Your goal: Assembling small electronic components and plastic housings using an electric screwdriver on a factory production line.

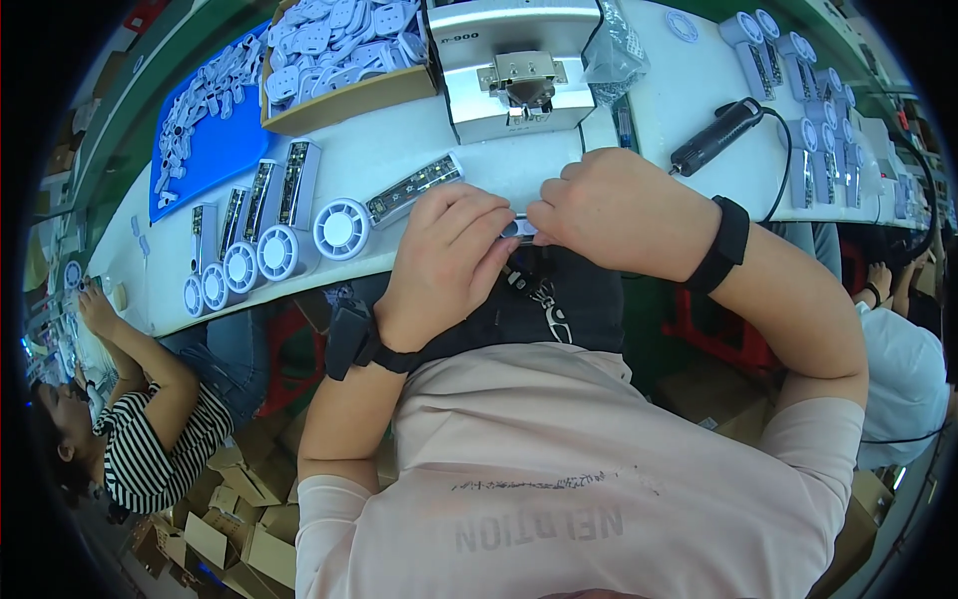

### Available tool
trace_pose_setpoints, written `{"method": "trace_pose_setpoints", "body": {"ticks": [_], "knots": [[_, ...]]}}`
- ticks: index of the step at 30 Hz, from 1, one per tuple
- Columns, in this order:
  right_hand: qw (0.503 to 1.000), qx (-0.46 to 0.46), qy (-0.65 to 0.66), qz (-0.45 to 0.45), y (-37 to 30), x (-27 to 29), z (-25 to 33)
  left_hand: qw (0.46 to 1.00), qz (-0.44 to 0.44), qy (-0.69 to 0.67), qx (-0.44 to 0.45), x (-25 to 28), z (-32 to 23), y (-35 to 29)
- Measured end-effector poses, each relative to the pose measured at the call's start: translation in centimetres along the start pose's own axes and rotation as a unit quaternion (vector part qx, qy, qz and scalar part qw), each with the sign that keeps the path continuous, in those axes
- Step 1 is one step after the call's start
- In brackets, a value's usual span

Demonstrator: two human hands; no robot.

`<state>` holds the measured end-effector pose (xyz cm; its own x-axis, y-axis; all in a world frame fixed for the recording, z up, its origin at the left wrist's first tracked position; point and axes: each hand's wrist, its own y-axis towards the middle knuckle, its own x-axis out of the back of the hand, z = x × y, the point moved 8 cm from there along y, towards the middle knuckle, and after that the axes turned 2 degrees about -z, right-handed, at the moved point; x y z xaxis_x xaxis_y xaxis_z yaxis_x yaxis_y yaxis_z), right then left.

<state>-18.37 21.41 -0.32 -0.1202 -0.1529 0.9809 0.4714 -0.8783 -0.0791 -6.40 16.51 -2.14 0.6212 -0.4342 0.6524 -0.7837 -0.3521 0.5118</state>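
My left hand (pixel 444 250) and my right hand (pixel 624 215) meet at the table's near edge, fingers closed around a small white plastic piece (pixel 518 230). Most of that piece is hidden by the fingers, so its exact kind does not show. Just beyond my left hand lies a white handheld fan (pixel 342 229) with its circuit board (pixel 414 190) exposed along the handle. Further left, several similar fans (pixel 281 252) lie in a row, boards facing up. Past my right hand rests a black electric screwdriver (pixel 717 137) with a cable.
A silver machine (pixel 519 75) stands at the table's back middle. Left of it are a cardboard box (pixel 349 103) of white plastic parts and a blue tray (pixel 215 172) with small pieces. More fans (pixel 803 160) stand at the right. Co-workers sit on both sides.
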Motion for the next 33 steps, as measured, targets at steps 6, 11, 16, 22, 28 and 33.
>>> {"method": "trace_pose_setpoints", "body": {"ticks": [6,11,16,22,28,33], "knots": [[0.994,-0.033,0.083,0.059,0.1,-1.1,-0.5,1.000,0.000,-0.001,0.002,0.0,0.1,0.0],[0.987,-0.045,0.107,0.110,0.9,-1.3,-1.1,0.999,0.014,0.025,-0.028,-0.2,-0.2,-0.3],[0.964,-0.125,0.188,0.138,1.2,-2.1,-2.3,0.993,0.015,0.097,-0.064,-0.2,-1.8,-1.2],[0.963,-0.125,0.237,0.022,-1.2,-2.5,-1.9,0.993,0.065,0.101,0.006,0.3,-2.3,-0.2],[0.954,-0.134,0.254,-0.081,-3.2,-3.2,-1.5,0.903,0.394,0.140,0.101,-1.9,-0.9,2.2],[0.941,-0.155,0.235,-0.189,-4.4,-2.2,-2.2,0.965,0.184,0.182,-0.035,-1.9,-2.7,2.1]]}}
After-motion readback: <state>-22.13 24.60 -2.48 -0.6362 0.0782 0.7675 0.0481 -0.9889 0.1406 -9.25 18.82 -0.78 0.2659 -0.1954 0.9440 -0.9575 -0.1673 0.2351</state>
